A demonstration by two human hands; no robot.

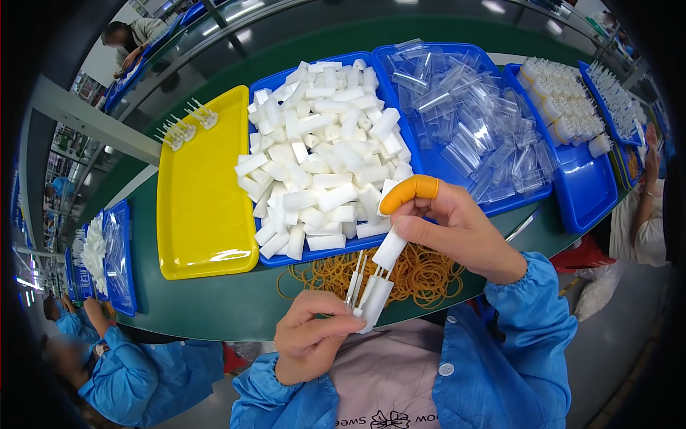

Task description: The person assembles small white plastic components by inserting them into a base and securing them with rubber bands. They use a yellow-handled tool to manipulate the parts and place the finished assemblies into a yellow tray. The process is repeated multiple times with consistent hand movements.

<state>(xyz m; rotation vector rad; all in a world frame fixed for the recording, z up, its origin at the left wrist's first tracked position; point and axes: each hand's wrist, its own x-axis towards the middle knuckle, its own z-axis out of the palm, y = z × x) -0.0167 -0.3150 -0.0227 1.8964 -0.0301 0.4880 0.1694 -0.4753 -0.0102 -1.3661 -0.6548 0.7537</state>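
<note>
1. We judge the small white plastic pieces to be very light and stiff. The thin prongs (355, 275) sticking up from the lower piece look like the fragile part, so we would take hold on the blocky bodies, not on the prongs.

2. Our right hand (457, 225) pinches a white cap (390, 248) between thumb and fingers. The forefinger wears an orange finger cot (409, 191), which should help against the smooth plastic slipping.

3. Our left hand (311, 336) is closed around the base of a white pronged piece (374, 300), gripping it low, with the prongs pointing up and slightly left.

4. The cap sits directly above the pronged piece, tilted, its lower end touching or just short of it. We cannot tell which.

5. Both pieces are held in the air in front of our chest, just off the near edge of the green tabletop (214, 300), above a heap of tan rubber bands (421, 275).

6. Behind the hands lies a blue tray (266, 84) heaped with white caps. To its right is a second blue tray (529, 200) of clear sleeves, and to its left a yellow tray (200, 207) holding a few pronged pieces at its far end.
</note>
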